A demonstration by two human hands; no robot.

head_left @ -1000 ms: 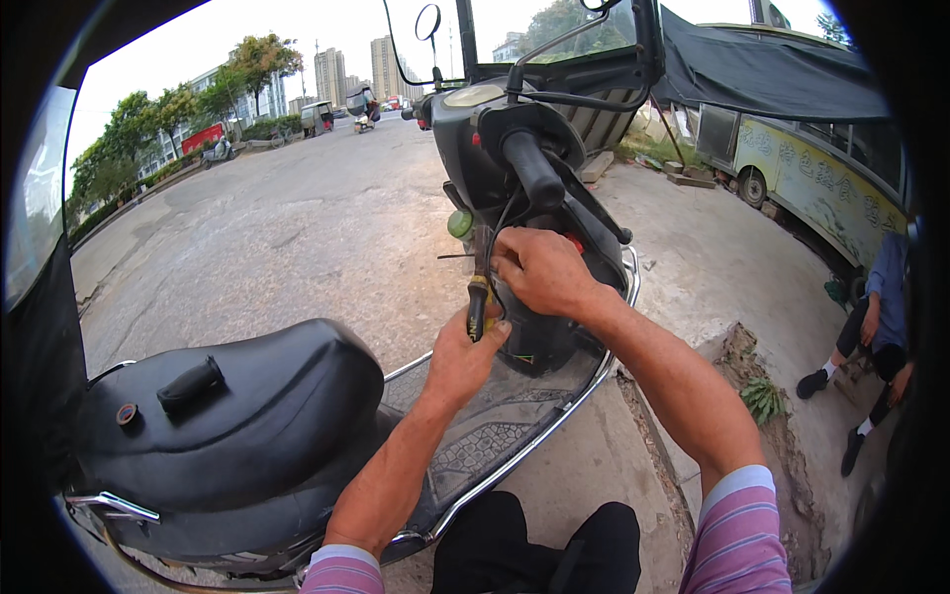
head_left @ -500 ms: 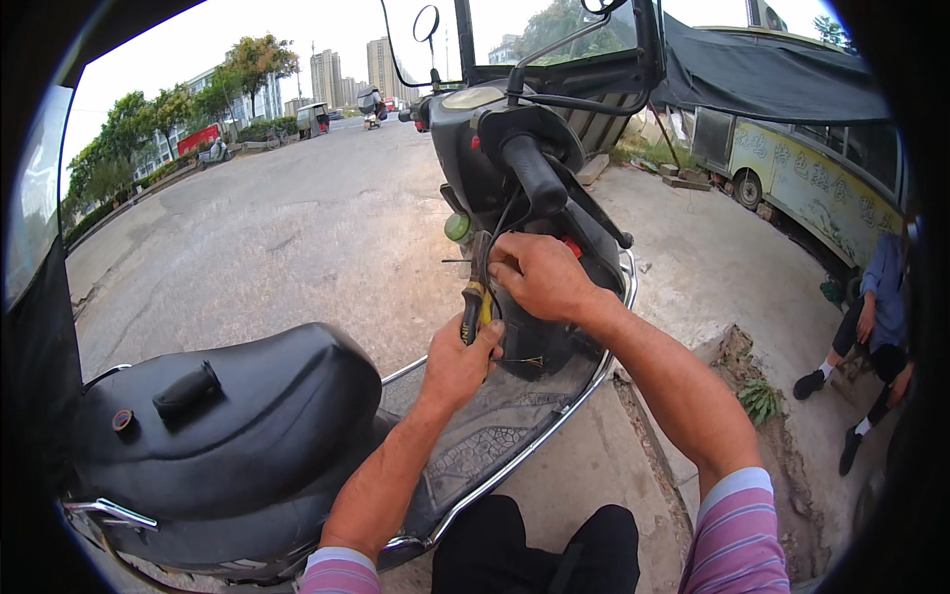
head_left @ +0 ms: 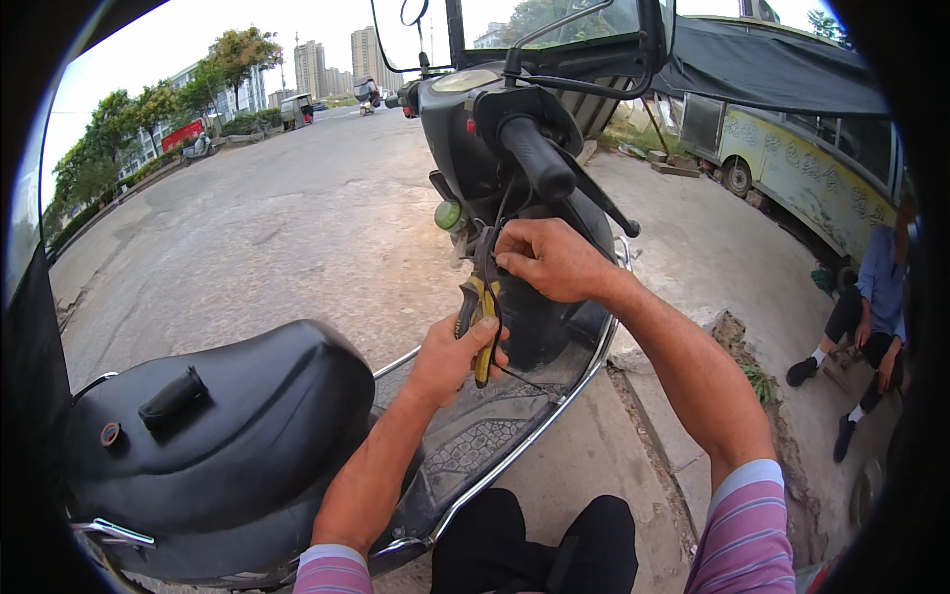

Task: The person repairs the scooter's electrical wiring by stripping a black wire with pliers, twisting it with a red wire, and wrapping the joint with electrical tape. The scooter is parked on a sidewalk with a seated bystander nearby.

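Note:
My left hand point(head_left: 445, 361) grips yellow-and-black pliers point(head_left: 483, 297) below the handlebar of a black scooter point(head_left: 445, 134). My right hand point(head_left: 549, 262) is closed in a pinch on a thin black cable point(head_left: 498, 315) beside the pliers' jaws; its fingertips partly hide what they hold. The cable hangs down past the pliers toward the footboard point(head_left: 475, 445). Just above the jaws sits a green round cap point(head_left: 447, 216). The rubber grip point(head_left: 539, 158) and brake lever are above my right hand.
The seat point(head_left: 247, 406) carries a black pouch point(head_left: 173, 396) and a small tape roll point(head_left: 111, 433). A seated person point(head_left: 871, 287) is at the right beside a yellow van point(head_left: 792, 173). A canopy frame surrounds the handlebar. Cracked concrete and a road lie around.
The pliers' yellow handle now shows more and reaches lower, the handles looking farther apart in my left hand. My right hand has risen slightly. The distant rider has moved, and my view has shifted slightly.

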